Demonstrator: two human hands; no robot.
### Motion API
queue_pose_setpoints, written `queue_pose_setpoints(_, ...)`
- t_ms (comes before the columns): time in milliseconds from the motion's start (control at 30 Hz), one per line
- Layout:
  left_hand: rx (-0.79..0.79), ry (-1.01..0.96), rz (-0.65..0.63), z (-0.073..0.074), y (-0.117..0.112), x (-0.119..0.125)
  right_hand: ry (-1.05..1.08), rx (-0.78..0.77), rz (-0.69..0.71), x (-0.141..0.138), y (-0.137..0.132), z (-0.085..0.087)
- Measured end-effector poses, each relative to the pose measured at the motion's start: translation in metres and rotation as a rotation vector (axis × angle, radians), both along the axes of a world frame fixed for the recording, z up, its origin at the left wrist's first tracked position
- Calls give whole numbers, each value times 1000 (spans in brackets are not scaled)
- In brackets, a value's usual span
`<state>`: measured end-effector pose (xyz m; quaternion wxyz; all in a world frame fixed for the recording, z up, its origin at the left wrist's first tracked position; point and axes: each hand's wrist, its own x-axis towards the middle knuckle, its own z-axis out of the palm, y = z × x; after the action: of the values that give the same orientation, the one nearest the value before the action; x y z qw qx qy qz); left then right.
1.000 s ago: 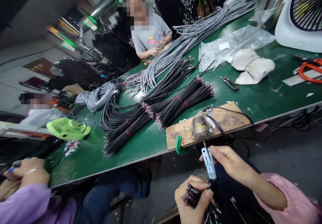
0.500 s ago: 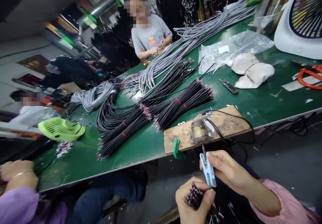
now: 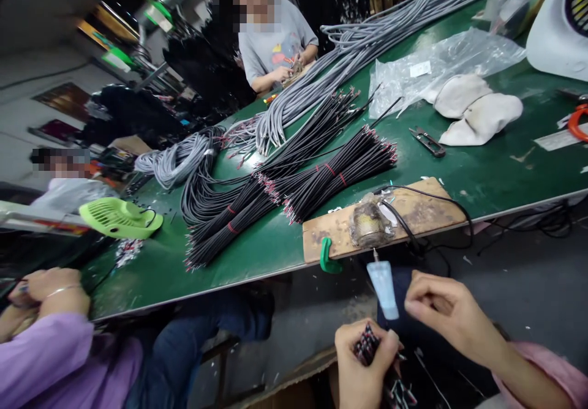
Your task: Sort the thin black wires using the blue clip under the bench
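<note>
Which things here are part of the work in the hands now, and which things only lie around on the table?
In use:
left hand gripping wire bundle
right hand beside light blue tool

Lying about:
small snips
white cloths
plastic bag
green fan
grey cables

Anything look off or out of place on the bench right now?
Mostly ordinary clutter. The wooden board juts past the green table's front edge, held by a green clamp, and its stained lump looks charred. Small wire offcuts lie scattered near the green fan. Nothing looks spilled or broken.
</note>
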<state>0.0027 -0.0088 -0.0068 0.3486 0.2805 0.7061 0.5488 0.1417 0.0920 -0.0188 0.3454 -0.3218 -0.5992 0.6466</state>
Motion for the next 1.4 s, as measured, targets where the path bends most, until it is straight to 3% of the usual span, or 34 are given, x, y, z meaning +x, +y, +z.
queue_pose_setpoints(100,-59,77,127,-12,-7,6,-34,286,57,-5,-12,14)
queue_pose_setpoints(200,-26,116,102,-17,-8,9,-63,375,45,-9,-15,19)
queue_pose_setpoints(333,37,-78,-4,-17,-7,8,-49,310,68,-8,-11,14)
queue_pose_setpoints(633,61,-424,106,-21,-17,15,38,234,129,1,-6,9)
queue_pose_setpoints(733,73,-476,82,-20,-16,17,93,223,154,0,-6,7)
queue_pose_setpoints(833,109,-530,26,-19,-13,19,147,169,71,-8,-12,0)
queue_pose_setpoints(1000,165,-642,-20,-21,-10,25,278,-87,-24,-21,-26,-6)
queue_pose_setpoints(1167,133,-665,20,-24,-15,25,266,161,-41,-19,-28,-1)
queue_pose_setpoints(1233,134,-648,52,-24,-15,23,293,39,43,-17,-27,-2)
queue_pose_setpoints(1333,175,-539,25,-19,-11,17,404,-424,180,-20,-25,-6)
queue_pose_setpoints(1400,212,-387,-44,-14,-6,12,464,-643,227,-24,-22,-9)
